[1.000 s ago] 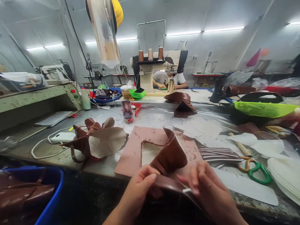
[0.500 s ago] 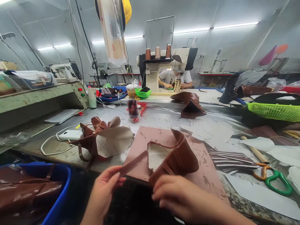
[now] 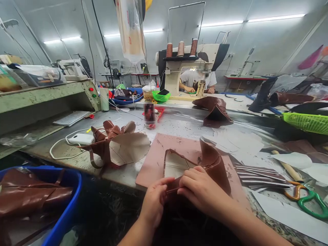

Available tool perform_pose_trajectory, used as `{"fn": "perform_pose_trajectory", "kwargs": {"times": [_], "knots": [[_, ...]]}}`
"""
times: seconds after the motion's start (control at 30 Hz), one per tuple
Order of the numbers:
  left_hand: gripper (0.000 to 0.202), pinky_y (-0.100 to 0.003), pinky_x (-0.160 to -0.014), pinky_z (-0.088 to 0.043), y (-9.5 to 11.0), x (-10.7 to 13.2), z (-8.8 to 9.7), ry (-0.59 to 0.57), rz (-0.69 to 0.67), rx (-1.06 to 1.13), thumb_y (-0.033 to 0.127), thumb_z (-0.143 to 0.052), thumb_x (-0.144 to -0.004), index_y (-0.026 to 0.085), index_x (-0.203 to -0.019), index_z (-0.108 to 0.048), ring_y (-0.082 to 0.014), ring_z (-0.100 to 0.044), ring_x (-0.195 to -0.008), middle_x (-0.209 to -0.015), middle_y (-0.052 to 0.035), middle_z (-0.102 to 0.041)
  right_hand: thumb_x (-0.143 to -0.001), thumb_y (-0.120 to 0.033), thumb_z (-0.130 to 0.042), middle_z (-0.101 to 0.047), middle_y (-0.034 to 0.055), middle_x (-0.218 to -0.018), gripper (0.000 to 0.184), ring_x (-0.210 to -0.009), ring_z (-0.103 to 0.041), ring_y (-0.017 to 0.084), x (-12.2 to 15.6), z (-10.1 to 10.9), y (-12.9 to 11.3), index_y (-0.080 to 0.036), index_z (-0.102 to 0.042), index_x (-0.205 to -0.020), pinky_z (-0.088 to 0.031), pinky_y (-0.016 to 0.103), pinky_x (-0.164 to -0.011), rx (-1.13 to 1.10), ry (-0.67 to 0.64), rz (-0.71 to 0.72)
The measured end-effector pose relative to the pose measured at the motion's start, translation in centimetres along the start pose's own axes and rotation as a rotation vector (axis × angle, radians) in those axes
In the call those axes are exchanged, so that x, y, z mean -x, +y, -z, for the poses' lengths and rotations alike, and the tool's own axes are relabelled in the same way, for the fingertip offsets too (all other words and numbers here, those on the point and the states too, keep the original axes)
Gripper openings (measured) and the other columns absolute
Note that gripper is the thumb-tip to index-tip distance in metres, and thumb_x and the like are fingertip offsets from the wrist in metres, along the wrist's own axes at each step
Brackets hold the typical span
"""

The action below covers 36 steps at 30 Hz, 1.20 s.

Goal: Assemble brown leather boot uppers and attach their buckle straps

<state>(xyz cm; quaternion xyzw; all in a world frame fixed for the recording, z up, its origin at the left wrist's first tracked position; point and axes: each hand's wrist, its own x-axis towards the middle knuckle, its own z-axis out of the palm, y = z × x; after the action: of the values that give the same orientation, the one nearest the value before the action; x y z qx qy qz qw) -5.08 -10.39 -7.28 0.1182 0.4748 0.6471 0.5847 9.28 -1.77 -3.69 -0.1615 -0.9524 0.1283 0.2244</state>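
A brown leather boot upper point(image 3: 216, 167) with a pale lining lies on a pink board point(image 3: 164, 141), its opening facing me. At its near edge my left hand point(image 3: 155, 200) is closed, pinching the edge together with what looks like a brown leather strip. My right hand point(image 3: 198, 186) is closed on the same edge, just right of the left hand. The fingers cover most of the strip, and the right hand hides the lower part of the upper. Left of the board is another brown boot upper point(image 3: 102, 150), its cream lining showing.
A blue bin point(image 3: 77, 191) of brown leather pieces stands lower left. Scissors with green and orange handles point(image 3: 312, 205), striped strips point(image 3: 261, 176) and white scraps lie right. Another brown boot piece point(image 3: 217, 112) rests farther back. Behind a sewing machine point(image 3: 174, 82) sits a co-worker.
My left hand has moved right, bringing the strip to the upper's near edge. My right hand has risen onto that edge, beside the left. The view has shifted slightly.
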Motion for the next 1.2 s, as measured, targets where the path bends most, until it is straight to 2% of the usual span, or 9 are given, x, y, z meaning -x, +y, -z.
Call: {"fn": "perform_pose_trajectory", "kwargs": {"times": [0.2, 0.37, 0.5, 0.63, 0.8, 0.9, 1.0, 1.1, 1.2], "knots": [[0.036, -0.029, -0.066, -0.049, 0.3, 0.9, 0.5, -0.038, -0.065, -0.029, 0.034, -0.063, -0.058, 0.01, -0.084, -0.072, -0.023, -0.064, -0.078, -0.086, -0.0125, -0.072, -0.089, -0.019, -0.046, -0.055, 0.0009, -0.068, 0.02, -0.063, -0.046, 0.014, 0.1, -0.5, 0.0, -0.017, -0.05, -0.07, -0.03, 0.03, -0.069, -0.019, 0.042, -0.021], [0.032, -0.033, -0.073, -0.05, 0.3, 1.1, 0.7, -0.057, -0.067, -0.061, 0.029, -0.066, -0.059, 0.012, -0.086, -0.072, -0.0248, -0.065, -0.082, -0.087, -0.0118, -0.072, -0.086, -0.016, -0.047, -0.054, 0.0006, -0.068, 0.017, -0.064, -0.047, 0.014, 0.0, -0.5, -0.2, -0.017, -0.05, -0.069, -0.03, 0.03, -0.069, -0.012, 0.025, -0.028], [0.031, -0.033, -0.081, -0.049, 0.4, 0.8, 0.8, -0.068, -0.12, -0.219, 0.024, -0.073, -0.059, 0.016, -0.088, -0.072, -0.0249, -0.064, -0.089, -0.091, -0.0095, -0.072, -0.085, -0.014, -0.047, -0.054, 0.0006, -0.067, 0.017, -0.063, -0.047, 0.014, -0.1, -0.6, -0.3, -0.017, -0.05, -0.069, -0.03, 0.03, -0.069, 0.005, 0.054, -0.026], [0.032, -0.033, -0.084, -0.048, 0.0, 0.7, 0.9, -0.032, -0.167, -0.319, 0.027, -0.078, -0.058, 0.016, -0.088, -0.073, -0.025, -0.064, -0.089, -0.09, -0.0088, -0.072, -0.084, -0.018, -0.052, -0.053, 0.0002, -0.066, 0.017, -0.063, -0.048, 0.015, 0.0, -0.4, 0.0, -0.018, -0.05, -0.067, -0.03, 0.03, -0.068, 0.047, 0.063, -0.044], [0.03, -0.028, -0.076, -0.049, -0.3, 1.0, 0.9, -0.045, -0.093, -0.175, 0.029, -0.08, -0.056, 0.018, -0.083, -0.073, -0.0203, -0.065, -0.08, -0.084, -0.0067, -0.073, -0.083, -0.018, -0.055, -0.062, 0.0053, -0.094, 0.014, -0.08, -0.057, 0.018, 0.2, 0.4, 0.0, -0.017, -0.05, -0.07, -0.032, 0.033, -0.078, 0.045, -0.002, -0.106], [0.036, -0.024, -0.071, -0.047, 0.4, 0.9, 1.0, -0.099, -0.015, -0.172, 0.029, -0.081, -0.052, 0.019, -0.086, -0.071, -0.0166, -0.063, -0.075, -0.078, -0.0042, -0.072, -0.082, -0.016, -0.055, -0.06, 0.0008, -0.074, 0.016, -0.068, -0.055, 0.015, 0.3, 0.5, -0.2, -0.018, -0.048, -0.068, -0.033, 0.034, -0.078, 0.025, -0.052, -0.136], [0.033, -0.025, -0.07, -0.044, 1.5, 0.4, 1.3, -0.205, 0.013, -0.438, 0.026, -0.078, -0.054, 0.017, -0.085, -0.071, -0.0168, -0.06, -0.074, -0.077, -0.0031, -0.07, -0.081, -0.017, -0.055, -0.053, -0.0021, -0.063, 0.018, -0.061, -0.05, 0.013, 0.6, 0.3, -0.5, -0.018, -0.046, -0.065, -0.033, 0.034, -0.078, 0.014, -0.062, -0.145], [0.017, -0.026, -0.064, -0.04, 2.4, 0.0, 1.5, -0.275, -0.003, -0.784, 0.025, -0.071, -0.058, 0.012, -0.069, -0.069, -0.0169, -0.055, -0.067, -0.066, -0.0023, -0.064, -0.08, -0.017, -0.055, -0.053, -0.002, -0.064, 0.017, -0.063, -0.05, 0.014, 0.8, 0.2, -0.8, -0.017, -0.046, -0.066, -0.032, 0.037, -0.084, -0.005, -0.085, -0.157], [0.021, -0.025, -0.056, -0.035, 2.6, -0.2, 1.4, -0.285, 0.044, -0.814, 0.031, -0.07, -0.056, 0.012, -0.062, -0.064, -0.0139, -0.049, -0.057, -0.056, 0.0003, -0.057, -0.08, -0.016, -0.053, -0.053, -0.0019, -0.066, 0.015, -0.065, -0.051, 0.014, 0.8, 0.5, -1.0, -0.018, -0.045, -0.068, -0.027, 0.042, -0.094, -0.02, -0.145, -0.177]]}}
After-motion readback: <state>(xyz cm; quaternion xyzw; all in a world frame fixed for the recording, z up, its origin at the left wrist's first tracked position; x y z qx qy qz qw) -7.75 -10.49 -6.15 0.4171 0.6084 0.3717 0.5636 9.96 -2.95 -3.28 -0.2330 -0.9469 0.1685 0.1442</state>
